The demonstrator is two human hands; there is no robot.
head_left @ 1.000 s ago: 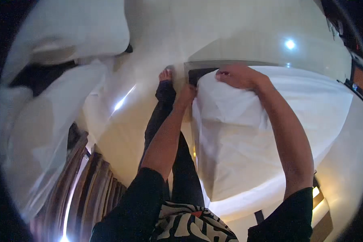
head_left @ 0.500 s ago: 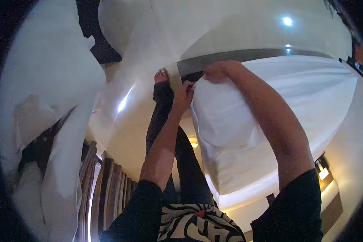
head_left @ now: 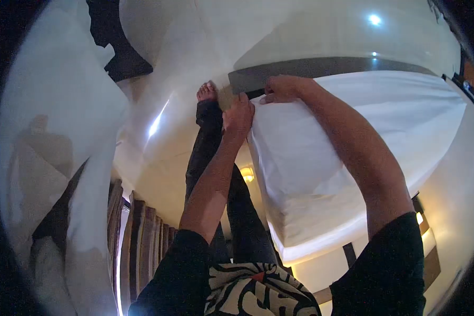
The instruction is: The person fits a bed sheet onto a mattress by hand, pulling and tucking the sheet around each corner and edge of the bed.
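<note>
A white sheet (head_left: 310,142) covers a mattress on a dark bed base (head_left: 321,66). At the near corner of its far end, my left hand (head_left: 239,116) is closed on the sheet's edge, beside the mattress. My right hand (head_left: 282,88) lies at the top edge of the same corner, fingers bent round the sheet. The fingertips of both hands are partly hidden, and a small gap separates the hands.
Loose white cloth (head_left: 63,131) hangs or lies over something dark at the left. Striped brown curtains (head_left: 142,237) are at the lower left. My bare foot (head_left: 207,92) stands on the shiny floor (head_left: 163,84) beside the bed corner.
Both hands have shifted slightly left with the sheet's corner. The sheet's top looks flatter and smoother near the corner, and more of the bed base shows. The view has turned a little.
</note>
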